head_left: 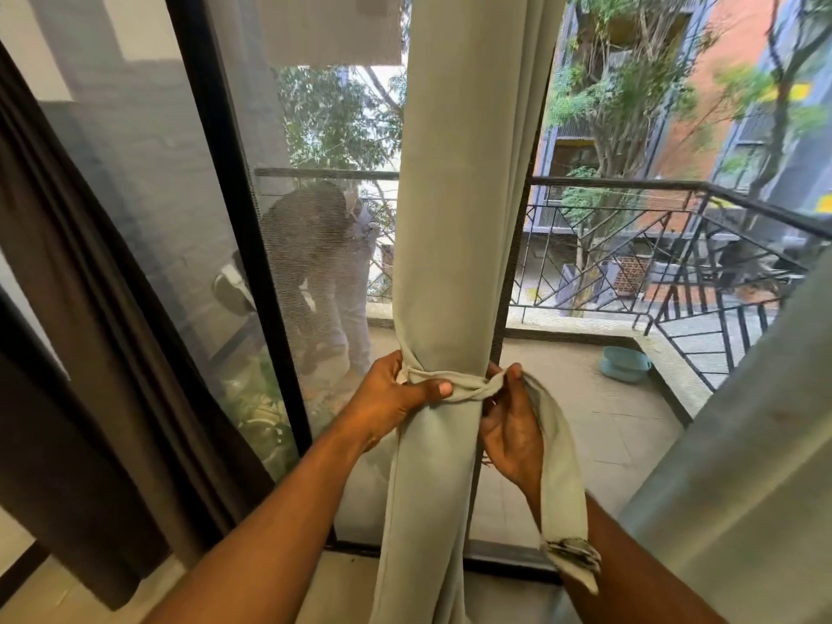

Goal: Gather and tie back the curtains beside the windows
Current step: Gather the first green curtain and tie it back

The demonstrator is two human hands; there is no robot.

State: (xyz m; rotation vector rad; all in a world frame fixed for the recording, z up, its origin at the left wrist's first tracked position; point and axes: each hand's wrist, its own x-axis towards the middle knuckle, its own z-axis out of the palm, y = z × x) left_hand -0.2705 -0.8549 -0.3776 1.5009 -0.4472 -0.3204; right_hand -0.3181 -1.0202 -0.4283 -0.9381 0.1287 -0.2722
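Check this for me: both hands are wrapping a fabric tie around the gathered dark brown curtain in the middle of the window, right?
Not quite. The gathered curtain in the middle is pale grey-green, not dark brown; the dark brown curtain hangs loose at the left. The head view shows the left hand and right hand wrapping the tie around it.

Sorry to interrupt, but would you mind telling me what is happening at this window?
A person is tying back the pale green curtain. A matching fabric tie is wrapped around the gathered cloth. The left hand pins it against the curtain, while the right hand holds the loose end. The knot does not look finished yet.
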